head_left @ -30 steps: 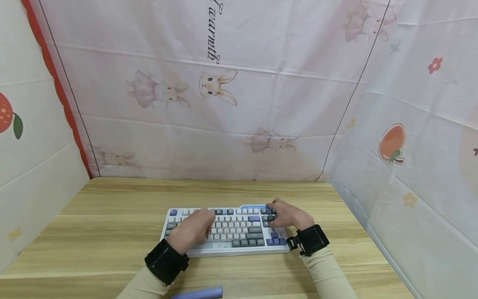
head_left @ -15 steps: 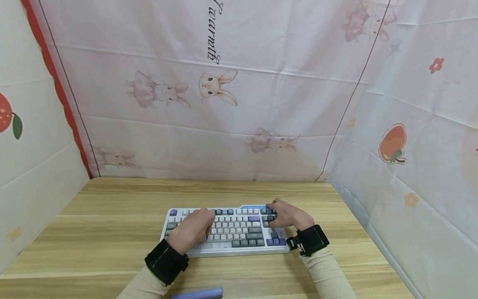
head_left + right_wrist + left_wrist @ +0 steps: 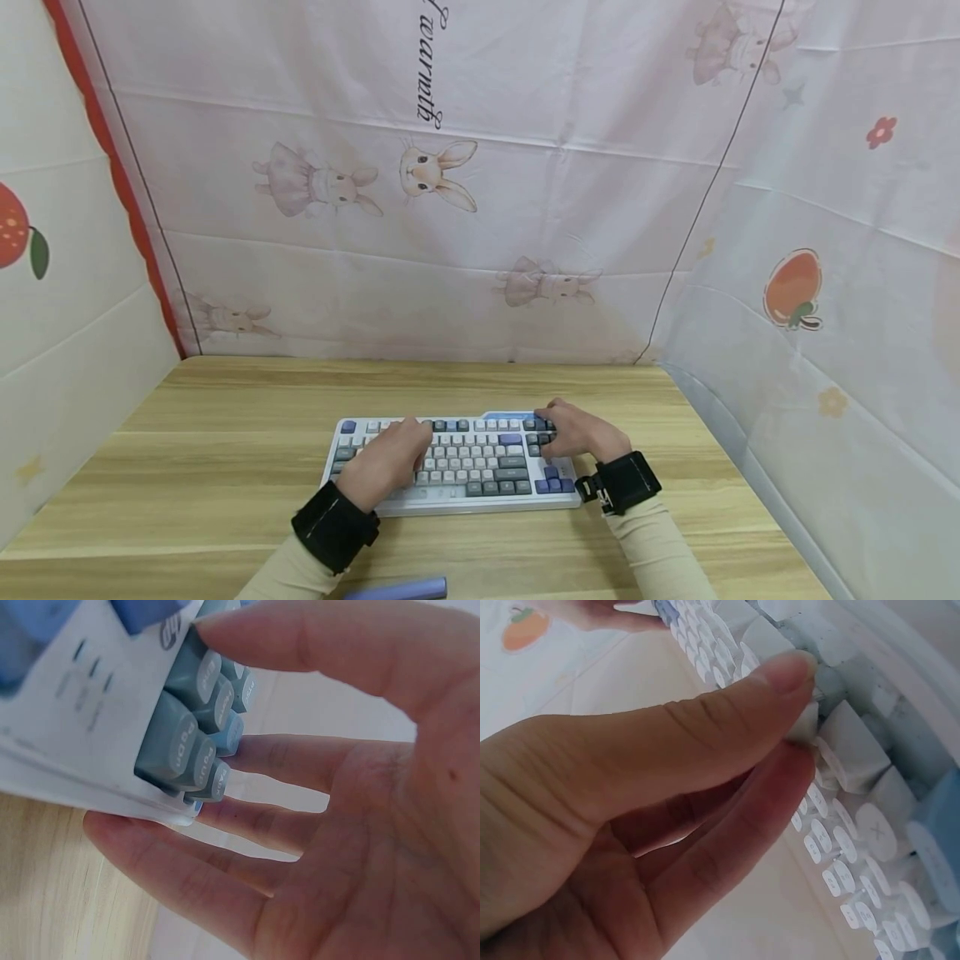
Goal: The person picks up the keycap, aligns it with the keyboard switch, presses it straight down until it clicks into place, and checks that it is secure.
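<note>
A white mechanical keyboard (image 3: 465, 463) with white, grey and purple keycaps lies on the wooden table in the head view. Over its left part is my left hand (image 3: 386, 462). In the left wrist view its thumb and index finger pinch a small white keycap (image 3: 804, 726), mostly covered by the fingertips; bare switches (image 3: 832, 682) show beside it. My right hand (image 3: 585, 433) rests on the keyboard's right end. Seen from the right wrist, its thumb touches the top near the HP logo (image 3: 171, 631), and the loosely extended fingers reach the grey keys and the edge.
Part of the keyboard's front row has no caps (image 3: 427, 493). A long purple bar (image 3: 397, 589) lies at the near edge of the view, below the keyboard. Printed fabric walls (image 3: 450, 250) enclose the wooden table (image 3: 225, 467) at the back and both sides.
Both hands and the keyboard look the same as before. Only the fabric wall on the right has shifted slightly, its prints moving a little to the right.
</note>
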A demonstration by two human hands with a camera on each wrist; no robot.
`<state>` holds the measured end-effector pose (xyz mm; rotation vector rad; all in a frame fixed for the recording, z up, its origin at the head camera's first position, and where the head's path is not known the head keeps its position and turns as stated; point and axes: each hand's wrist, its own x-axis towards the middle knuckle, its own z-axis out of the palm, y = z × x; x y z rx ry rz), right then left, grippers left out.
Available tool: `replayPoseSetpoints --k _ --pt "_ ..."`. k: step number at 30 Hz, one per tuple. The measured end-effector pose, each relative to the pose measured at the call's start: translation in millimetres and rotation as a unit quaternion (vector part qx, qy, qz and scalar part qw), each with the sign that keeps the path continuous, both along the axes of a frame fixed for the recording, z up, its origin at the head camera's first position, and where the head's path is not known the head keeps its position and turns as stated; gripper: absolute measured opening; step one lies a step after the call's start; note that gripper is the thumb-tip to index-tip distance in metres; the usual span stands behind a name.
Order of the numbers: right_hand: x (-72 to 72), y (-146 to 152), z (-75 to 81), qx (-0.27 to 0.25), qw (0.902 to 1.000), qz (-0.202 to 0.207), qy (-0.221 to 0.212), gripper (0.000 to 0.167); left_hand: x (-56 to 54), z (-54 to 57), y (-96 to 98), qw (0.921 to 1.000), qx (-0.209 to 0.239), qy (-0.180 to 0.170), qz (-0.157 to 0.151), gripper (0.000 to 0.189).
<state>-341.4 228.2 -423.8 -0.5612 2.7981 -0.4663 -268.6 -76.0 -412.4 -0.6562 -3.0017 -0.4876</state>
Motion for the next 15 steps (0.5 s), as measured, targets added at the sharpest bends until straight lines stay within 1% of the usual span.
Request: replayPoseSetpoints --k 7,15 --pt "0.6 0.2 0.2 -0.002 1.0000 0.001 0.000 0.074 -0.7 0.0 1.0 0.9999 0.001 0.000 0.015 0.032" --pt "0.8 -0.1 0.2 0.001 1.0000 -0.002 0.002 0.075 0.2 0.2 1.8 0.9992 -0.017 0.018 0.031 0.030"
